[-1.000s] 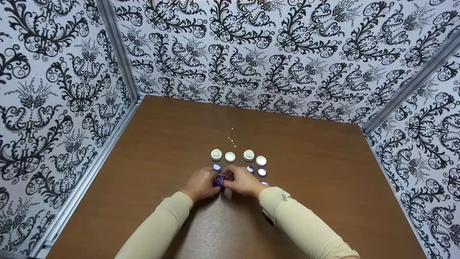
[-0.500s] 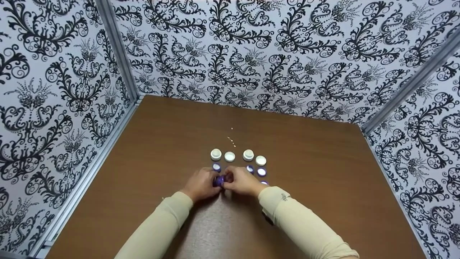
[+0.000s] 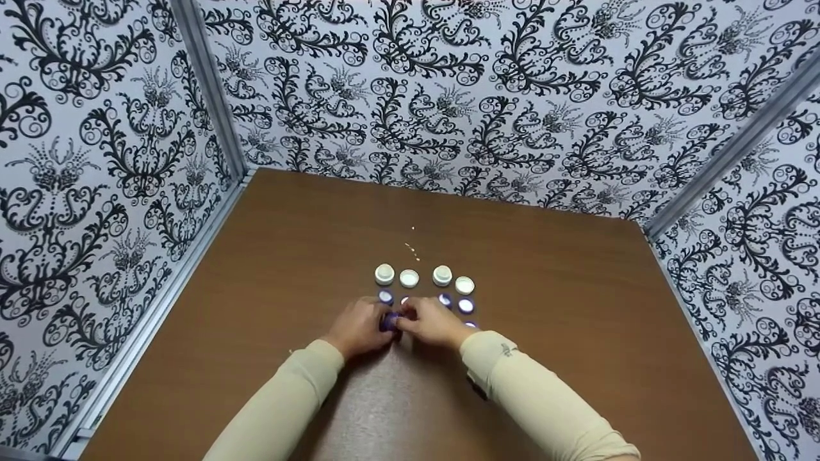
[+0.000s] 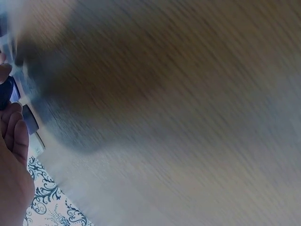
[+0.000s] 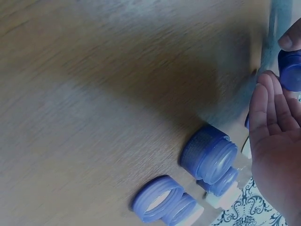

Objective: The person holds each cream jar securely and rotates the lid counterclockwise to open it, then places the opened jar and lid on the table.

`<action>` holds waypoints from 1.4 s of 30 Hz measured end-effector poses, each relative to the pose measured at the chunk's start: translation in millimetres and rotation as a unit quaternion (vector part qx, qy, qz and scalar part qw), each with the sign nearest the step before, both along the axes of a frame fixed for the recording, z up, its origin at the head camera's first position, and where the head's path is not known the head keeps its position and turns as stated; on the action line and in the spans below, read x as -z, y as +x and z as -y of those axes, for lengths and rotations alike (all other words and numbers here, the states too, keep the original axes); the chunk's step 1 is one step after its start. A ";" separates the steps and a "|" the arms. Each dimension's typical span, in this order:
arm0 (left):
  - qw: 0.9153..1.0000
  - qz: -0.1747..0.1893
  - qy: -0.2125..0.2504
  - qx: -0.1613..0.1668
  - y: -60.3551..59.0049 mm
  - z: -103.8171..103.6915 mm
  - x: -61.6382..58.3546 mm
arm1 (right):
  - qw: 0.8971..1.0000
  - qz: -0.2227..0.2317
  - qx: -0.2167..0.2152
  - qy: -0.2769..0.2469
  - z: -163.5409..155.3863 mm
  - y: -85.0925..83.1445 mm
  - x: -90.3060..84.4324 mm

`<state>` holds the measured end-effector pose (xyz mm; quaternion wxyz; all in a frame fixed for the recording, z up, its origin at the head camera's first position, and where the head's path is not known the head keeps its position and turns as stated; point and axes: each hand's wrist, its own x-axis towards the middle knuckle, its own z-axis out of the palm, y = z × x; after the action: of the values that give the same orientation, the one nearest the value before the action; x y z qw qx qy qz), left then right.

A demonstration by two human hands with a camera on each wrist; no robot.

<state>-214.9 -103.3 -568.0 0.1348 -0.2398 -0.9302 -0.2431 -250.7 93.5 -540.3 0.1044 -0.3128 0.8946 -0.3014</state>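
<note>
Near the middle of the table, both hands meet at a small purple jar (image 3: 389, 321). My left hand (image 3: 360, 325) grips it from the left, its fingers curled around the side. From the right, my right hand (image 3: 432, 321) pinches it between thumb and fingers. In the right wrist view the jar's dark blue surface (image 5: 290, 70) shows between thumb and fingers. Much of the jar is covered by the hands. Just beyond the right fingers, a small round purple-and-white piece (image 3: 405, 300) is partly hidden.
Behind the hands stand two white jars (image 3: 384, 274) with white lids (image 3: 409, 278) beside them. A purple open jar (image 5: 209, 153) and a purple lid (image 5: 157, 198) lie near the right hand, among several purple pieces. Pale specks (image 3: 412, 248) dot the brown table (image 3: 307, 218). Patterned walls (image 3: 435, 96) enclose it.
The right fingers and thumb have shifted slightly on the purple jar, and a white-centred piece behind them now shows. The left hand keeps its place.
</note>
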 end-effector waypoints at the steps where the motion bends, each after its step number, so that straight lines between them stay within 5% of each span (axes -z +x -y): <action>1: 1.000 -0.002 0.000 0.001 0.0 0.0 0.0 | 1.000 0.002 0.000 0.002 -0.2 0.0 0.0; 17: 1.000 0.010 0.008 0.001 1.5 0.1 -0.9 | 0.998 0.009 -0.031 -0.056 -1.9 0.6 0.7; 29: 1.000 0.005 0.003 0.002 0.8 0.2 -1.7 | 1.000 -0.002 -0.005 -0.007 -0.7 -2.5 3.3; 42: 1.000 -0.004 -0.002 0.009 2.2 0.8 -2.8 | 0.999 -0.002 -0.024 -0.029 -1.5 1.6 -3.3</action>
<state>-212.7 -104.1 -565.1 0.1364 -0.2491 -0.9279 -0.2415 -249.1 95.1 -537.1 0.1005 -0.3378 0.8780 -0.3238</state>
